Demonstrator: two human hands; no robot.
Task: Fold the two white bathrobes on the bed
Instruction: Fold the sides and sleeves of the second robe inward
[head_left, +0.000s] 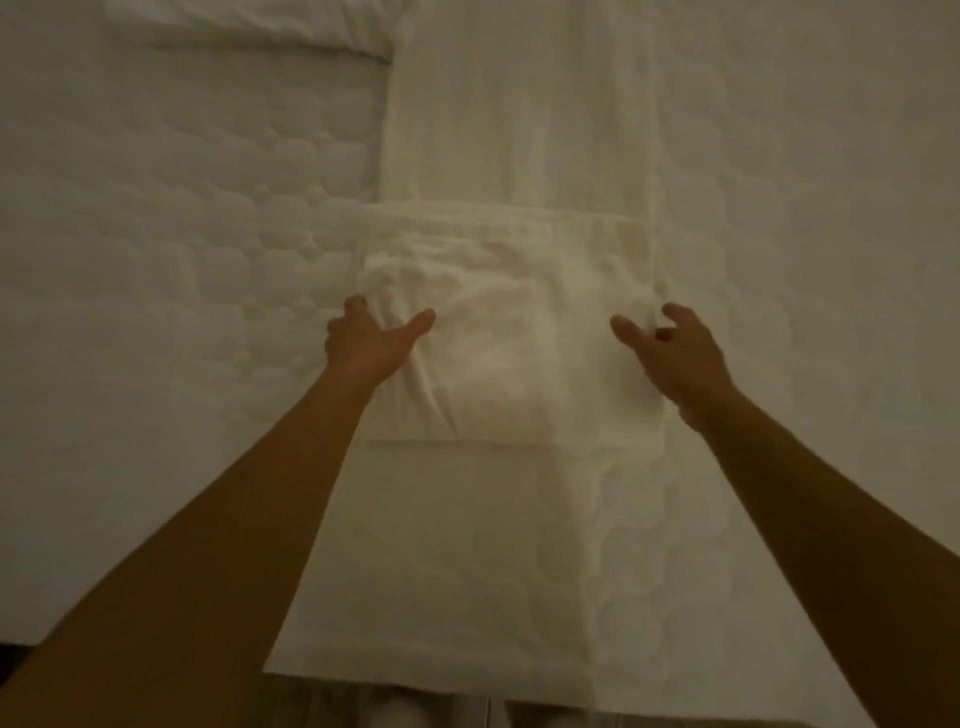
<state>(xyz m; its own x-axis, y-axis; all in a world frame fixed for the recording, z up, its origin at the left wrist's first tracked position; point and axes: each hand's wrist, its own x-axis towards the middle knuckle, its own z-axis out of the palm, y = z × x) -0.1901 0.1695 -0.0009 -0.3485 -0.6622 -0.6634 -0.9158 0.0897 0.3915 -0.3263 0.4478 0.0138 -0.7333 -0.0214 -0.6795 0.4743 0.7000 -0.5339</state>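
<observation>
A white bathrobe (519, 130) lies in a long narrow strip down the middle of the bed, from the far end to the near edge. A folded section (509, 322) of it sits across the strip's middle as a thicker, wrinkled rectangle. My left hand (371, 338) grips the left edge of that folded section, fingers under the cloth and thumb on top. My right hand (675, 353) holds the right edge the same way, fingers curled into the fabric. I can make out only one robe.
The bed's quilted white cover (156, 260) spreads out on both sides of the robe. A white pillow or bunched bedding (244, 26) lies at the far left. The near edge of the bed (415, 680) runs along the bottom, with floor below it.
</observation>
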